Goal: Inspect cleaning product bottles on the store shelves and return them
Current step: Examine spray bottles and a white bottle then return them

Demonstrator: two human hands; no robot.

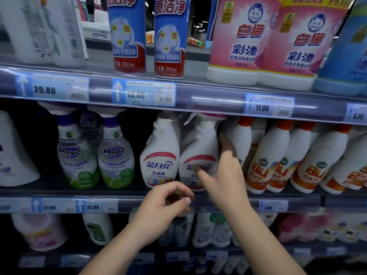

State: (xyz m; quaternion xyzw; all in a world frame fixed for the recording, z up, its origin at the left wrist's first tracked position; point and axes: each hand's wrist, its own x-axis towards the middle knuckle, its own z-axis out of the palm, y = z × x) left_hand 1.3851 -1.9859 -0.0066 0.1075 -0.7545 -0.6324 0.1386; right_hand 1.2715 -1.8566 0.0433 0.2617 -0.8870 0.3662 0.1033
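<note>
Two white spray bottles with red-arched labels stand side by side on the middle shelf; the left one stands free. My right hand is around the right spray bottle, thumb across its label and fingers behind its right side. My left hand hovers just below, in front of the shelf edge, with fingers curled loosely and nothing in them.
Two clear Magic spray bottles stand left of the white pair. White bottles with orange caps crowd the right. On the upper shelf are blue 350ml cans and pink bleach jugs. More bottles fill the lower shelf.
</note>
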